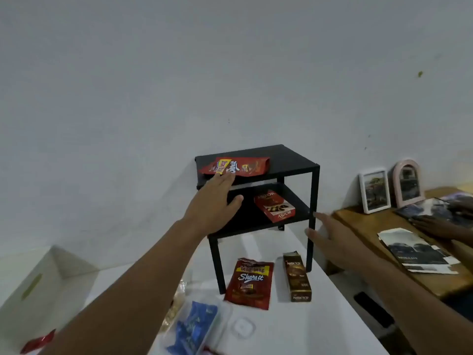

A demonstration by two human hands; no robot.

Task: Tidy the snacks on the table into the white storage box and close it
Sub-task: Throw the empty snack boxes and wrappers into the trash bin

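A red Beng-Beng Share It pouch (245, 166) lies on the top of a black two-tier shelf (291, 160). My left hand (215, 201) reaches up to it, fingers apart, fingertips touching its near edge. A red Astor box (275, 206) sits on the lower tier. My right hand (335, 239) hovers open beside the shelf's right front leg, holding nothing. On the white table (307, 324) lie a second red Share It pouch (249, 284) and a brown Nextar box (297, 276). The white storage box (33, 285) stands open at the left with a red wrapper (38, 342) near it.
A clear bag with blue packets (192, 326) and a pale snack bag (174, 306) lie under my left forearm. To the right is a wooden table (358, 226) with two picture frames (375, 190), magazines (419, 252) and another person's hand (435, 225). A white wall stands behind.
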